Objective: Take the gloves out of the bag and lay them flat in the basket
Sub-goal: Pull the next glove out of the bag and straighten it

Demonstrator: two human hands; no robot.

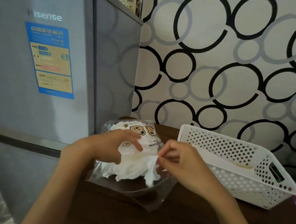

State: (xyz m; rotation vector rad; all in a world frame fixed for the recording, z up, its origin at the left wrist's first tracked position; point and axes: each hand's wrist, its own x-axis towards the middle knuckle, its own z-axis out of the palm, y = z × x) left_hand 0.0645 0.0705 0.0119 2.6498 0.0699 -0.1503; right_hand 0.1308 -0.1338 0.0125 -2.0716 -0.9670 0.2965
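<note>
Bag (127, 185): clear plastic, printed with cartoon figures and lettering, lying on the dark desk (178, 223) at centre frame. Its mouth faces 6 o'clock and stands open. Contents: a bundle of thin white gloves (131, 168), crumpled, filling the middle of the bag.

Basket (255, 187): white, perforated walls, with a handle slot in its end wall, standing on the desk at 3 o'clock of the bag, apart from it. Contents: a pale flat sheet lies on its floor; whether this is a glove cannot be told.

Left hand (115, 144): rests on top of the bag, fingers extended and spread, pressing the plastic down on the bundle. Grip released; nothing is clasped.

Right hand (177, 159): at 3 o'clock of the bundle, thumb and fingertips pinched on a tuft of white glove material at the bundle's right edge. Grip grasping the gloves. The pinched piece trails down toward 6 o'clock, joined to the mass in the bag.

Surroundings: a grey refrigerator (40, 56) bearing a blue and yellow label stands at 9 o'clock of the desk. Wallpaper (229, 65) patterned in black and grey rings lies behind, at 12 o'clock.
</note>
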